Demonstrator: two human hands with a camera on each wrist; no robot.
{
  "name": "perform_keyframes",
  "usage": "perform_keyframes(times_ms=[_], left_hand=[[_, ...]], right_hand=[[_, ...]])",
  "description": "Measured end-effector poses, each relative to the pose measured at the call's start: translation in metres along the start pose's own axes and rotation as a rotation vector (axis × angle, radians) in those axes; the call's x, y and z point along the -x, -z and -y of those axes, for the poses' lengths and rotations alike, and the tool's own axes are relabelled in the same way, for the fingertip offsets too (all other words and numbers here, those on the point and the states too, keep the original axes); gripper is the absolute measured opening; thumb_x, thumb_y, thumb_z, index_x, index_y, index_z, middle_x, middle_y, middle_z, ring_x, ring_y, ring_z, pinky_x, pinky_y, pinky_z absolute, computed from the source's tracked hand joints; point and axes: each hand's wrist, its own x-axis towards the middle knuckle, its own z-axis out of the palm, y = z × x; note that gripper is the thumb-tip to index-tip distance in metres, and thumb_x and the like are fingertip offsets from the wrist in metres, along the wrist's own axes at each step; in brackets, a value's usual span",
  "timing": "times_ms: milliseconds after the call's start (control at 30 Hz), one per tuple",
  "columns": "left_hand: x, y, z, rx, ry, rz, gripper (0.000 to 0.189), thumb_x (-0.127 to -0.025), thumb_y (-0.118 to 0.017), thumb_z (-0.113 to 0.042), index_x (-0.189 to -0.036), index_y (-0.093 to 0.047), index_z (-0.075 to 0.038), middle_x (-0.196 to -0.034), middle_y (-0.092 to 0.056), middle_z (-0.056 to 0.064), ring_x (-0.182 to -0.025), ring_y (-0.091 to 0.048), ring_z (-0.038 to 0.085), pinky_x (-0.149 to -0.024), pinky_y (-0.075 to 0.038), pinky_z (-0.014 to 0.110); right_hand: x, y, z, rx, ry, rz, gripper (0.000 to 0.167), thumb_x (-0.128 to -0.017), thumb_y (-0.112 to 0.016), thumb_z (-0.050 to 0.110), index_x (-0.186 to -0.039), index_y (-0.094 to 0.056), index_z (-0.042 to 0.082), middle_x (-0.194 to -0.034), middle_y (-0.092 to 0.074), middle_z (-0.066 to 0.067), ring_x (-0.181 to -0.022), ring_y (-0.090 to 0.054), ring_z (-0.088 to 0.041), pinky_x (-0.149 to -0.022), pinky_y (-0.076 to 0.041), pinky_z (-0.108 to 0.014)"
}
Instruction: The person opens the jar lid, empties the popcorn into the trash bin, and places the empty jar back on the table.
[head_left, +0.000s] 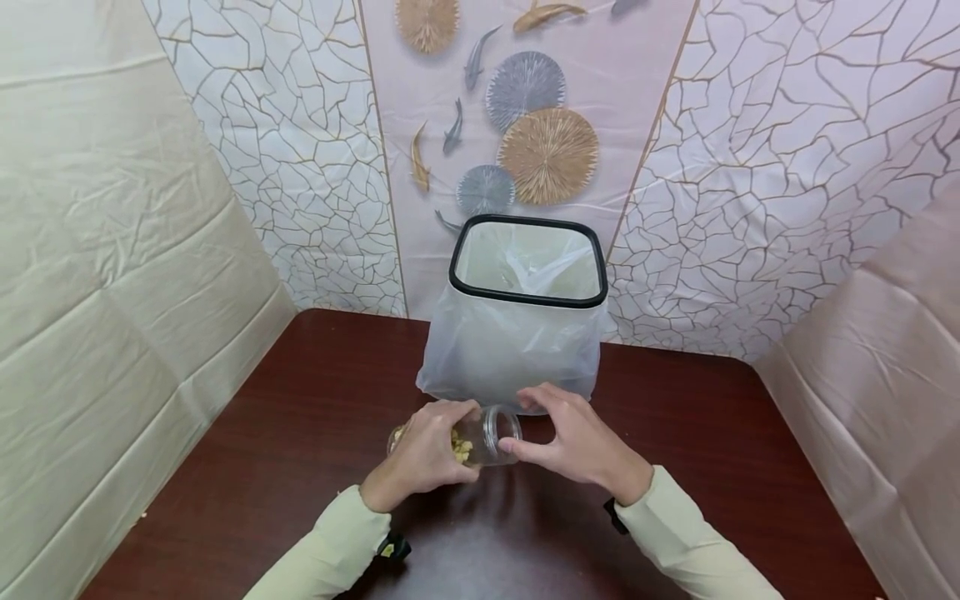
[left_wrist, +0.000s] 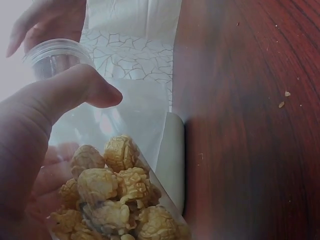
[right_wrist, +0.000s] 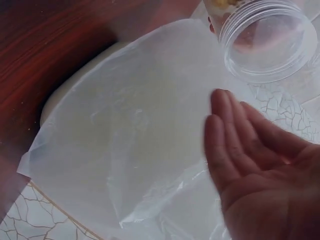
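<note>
My left hand point(head_left: 427, 454) grips a clear jar point(head_left: 481, 437) that lies tilted on its side above the table. Several golden-brown popcorn pieces point(left_wrist: 132, 185) sit inside, towards the end away from the mouth. In the right wrist view the jar's open threaded rim point(right_wrist: 231, 55) shows no lid on it. My right hand point(head_left: 577, 437) is at the jar's mouth, fingers extended and slightly bent, palm cupped. Nothing shows between its fingers in the right wrist view, where they stand apart from the rim.
A pale bin with a black rim point(head_left: 525, 298) and a translucent plastic bag point(head_left: 517, 350) stands just beyond the hands, near the patterned backdrop. Small crumbs point(left_wrist: 287, 94) lie on the dark red-brown table point(head_left: 300, 467). Pale cloth walls point(head_left: 97, 275) flank both sides.
</note>
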Motion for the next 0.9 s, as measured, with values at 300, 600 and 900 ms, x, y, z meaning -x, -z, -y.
perform_keyframes(times_ms=[300, 600, 900], left_hand=[[-0.003, 0.001, 0.0, -0.015, -0.002, -0.012, 0.059, -0.055, -0.096, -0.03, -0.106, -0.071, -0.019, -0.091, -0.07, -0.01, -0.085, -0.062, 0.009, -0.081, -0.056, 0.034], [-0.003, 0.003, -0.003, -0.006, -0.01, -0.013, 0.059, -0.054, -0.096, -0.03, -0.106, -0.07, -0.02, -0.091, -0.069, -0.01, -0.085, -0.062, 0.009, -0.081, -0.056, 0.033], [-0.001, 0.0, -0.002, -0.012, -0.002, -0.003, 0.058, -0.055, -0.096, -0.03, -0.106, -0.07, -0.02, -0.093, -0.07, -0.01, -0.086, -0.063, 0.009, -0.082, -0.056, 0.034]], right_hand=[[-0.002, -0.003, 0.003, -0.056, -0.069, 0.051, 0.045, -0.087, -0.081, 0.052, -0.103, -0.074, 0.01, -0.089, -0.071, 0.003, -0.08, -0.068, -0.011, -0.076, -0.061, -0.033], [-0.001, 0.002, -0.001, -0.05, 0.106, 0.048, 0.058, -0.078, -0.091, 0.036, -0.125, -0.068, 0.01, -0.112, -0.071, 0.005, -0.103, -0.068, -0.007, -0.092, -0.059, -0.029], [0.004, 0.007, -0.001, 0.009, 0.105, 0.035, 0.078, -0.079, -0.091, 0.043, -0.142, -0.061, 0.006, -0.134, -0.068, -0.002, -0.121, -0.067, -0.013, -0.103, -0.058, -0.039]])
